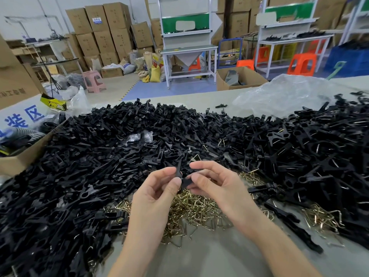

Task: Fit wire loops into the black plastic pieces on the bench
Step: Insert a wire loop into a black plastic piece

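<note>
1. Bench (209, 256), bottom centre: bare strip nearest the person, both forearms reaching over it.
2. Left hand (157, 194) and right hand (215, 186), centre frame, raised above the bench. Both pinch one black plastic piece (179, 169) between thumb and fingertips, left on its upper arm, right on its lower end.
3. Step, as judged: piece is picked and being turned for fitting. Cannot tell whether a wire is already in the fingers.
4. Next move likely needs one loop singled out of the wire loops (191, 208), a brass-coloured tangle directly under the hands; they interlock, so several may lift together.
5. Loose black pieces (99, 156) heaped from lower left to centre, crowding the wire pile's edge.
6. Right side: pieces with wire showing (319, 146), probably finished ones.
7. Left edge: open cardboard box (20, 156). Upper right: crumpled clear plastic bag (289, 92).
8. Top of frame: white workbench (187, 50), stacked cartons (103, 27), orange stool (301, 64).
</note>
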The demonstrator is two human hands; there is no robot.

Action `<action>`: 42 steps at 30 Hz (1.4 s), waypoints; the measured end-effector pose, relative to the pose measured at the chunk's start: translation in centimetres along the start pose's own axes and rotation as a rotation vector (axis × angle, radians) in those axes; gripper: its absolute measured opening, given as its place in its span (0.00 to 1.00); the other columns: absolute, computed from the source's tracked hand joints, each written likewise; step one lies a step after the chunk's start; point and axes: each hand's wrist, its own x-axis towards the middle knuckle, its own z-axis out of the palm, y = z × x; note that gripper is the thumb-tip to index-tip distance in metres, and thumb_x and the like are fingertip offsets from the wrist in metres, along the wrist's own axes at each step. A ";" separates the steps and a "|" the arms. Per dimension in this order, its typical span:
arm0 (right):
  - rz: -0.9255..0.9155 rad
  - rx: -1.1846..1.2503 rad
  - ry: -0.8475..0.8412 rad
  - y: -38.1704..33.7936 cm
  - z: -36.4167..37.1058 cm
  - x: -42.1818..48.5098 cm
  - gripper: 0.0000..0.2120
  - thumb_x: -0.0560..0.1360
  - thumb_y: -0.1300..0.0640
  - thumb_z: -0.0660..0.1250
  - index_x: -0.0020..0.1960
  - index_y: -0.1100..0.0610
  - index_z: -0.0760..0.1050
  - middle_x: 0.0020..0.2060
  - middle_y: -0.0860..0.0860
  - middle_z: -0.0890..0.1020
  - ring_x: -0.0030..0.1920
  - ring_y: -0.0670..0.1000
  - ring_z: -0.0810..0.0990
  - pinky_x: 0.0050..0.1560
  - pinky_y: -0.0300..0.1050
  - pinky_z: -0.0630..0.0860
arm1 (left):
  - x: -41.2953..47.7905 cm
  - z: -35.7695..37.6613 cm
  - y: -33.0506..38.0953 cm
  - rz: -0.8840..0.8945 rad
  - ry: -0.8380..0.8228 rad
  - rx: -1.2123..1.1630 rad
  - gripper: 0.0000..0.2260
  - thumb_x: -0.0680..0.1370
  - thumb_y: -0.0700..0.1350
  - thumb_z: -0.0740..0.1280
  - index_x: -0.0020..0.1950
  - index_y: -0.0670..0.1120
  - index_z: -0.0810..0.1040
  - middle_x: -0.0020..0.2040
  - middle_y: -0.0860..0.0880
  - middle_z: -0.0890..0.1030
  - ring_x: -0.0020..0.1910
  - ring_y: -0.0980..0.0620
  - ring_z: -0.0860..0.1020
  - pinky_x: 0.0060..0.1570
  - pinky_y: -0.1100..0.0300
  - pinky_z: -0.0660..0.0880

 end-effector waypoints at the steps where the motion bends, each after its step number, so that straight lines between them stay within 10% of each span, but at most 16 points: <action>1: -0.002 -0.002 0.006 0.0 0.0 0.0 0.10 0.79 0.63 0.70 0.56 0.52 0.82 0.48 0.56 0.86 0.50 0.54 0.87 0.52 0.41 0.82 | 0.0 0.0 0.0 -0.008 -0.009 0.001 0.12 0.70 0.54 0.72 0.53 0.59 0.83 0.52 0.52 0.86 0.54 0.55 0.84 0.52 0.71 0.75; 13: -0.029 0.048 0.091 0.0 -0.1 0.2 0.10 0.76 0.62 0.72 0.57 0.57 0.81 0.42 0.56 0.86 0.45 0.53 0.87 0.48 0.40 0.82 | -0.4 0.5 0.1 0.020 -0.064 0.092 0.13 0.81 0.40 0.66 0.56 0.57 0.85 0.53 0.56 0.86 0.53 0.55 0.84 0.53 0.67 0.78; 22: -0.046 0.129 0.110 0.2 -0.1 0.3 0.18 0.69 0.56 0.75 0.59 0.51 0.81 0.43 0.52 0.85 0.48 0.52 0.86 0.50 0.40 0.82 | -1.0 1.1 0.1 0.190 -0.007 0.480 0.13 0.73 0.62 0.64 0.57 0.74 0.71 0.52 0.83 0.73 0.59 0.77 0.73 0.53 0.81 0.66; 32: -0.047 -0.105 -0.045 0.2 0.6 -0.1 0.11 0.77 0.54 0.70 0.59 0.52 0.82 0.53 0.46 0.87 0.57 0.43 0.83 0.57 0.34 0.76 | -0.9 1.1 0.1 0.239 0.002 0.435 0.14 0.75 0.56 0.67 0.59 0.69 0.78 0.54 0.61 0.80 0.54 0.57 0.79 0.51 0.65 0.74; 42: -0.129 -0.055 0.301 0.4 -1.0 0.5 0.06 0.77 0.56 0.73 0.53 0.50 0.84 0.48 0.47 0.87 0.50 0.45 0.85 0.56 0.40 0.81 | -1.3 0.4 -1.5 0.444 -0.132 1.155 0.19 0.79 0.60 0.60 0.63 0.52 0.80 0.55 0.55 0.76 0.56 0.52 0.75 0.56 0.52 0.73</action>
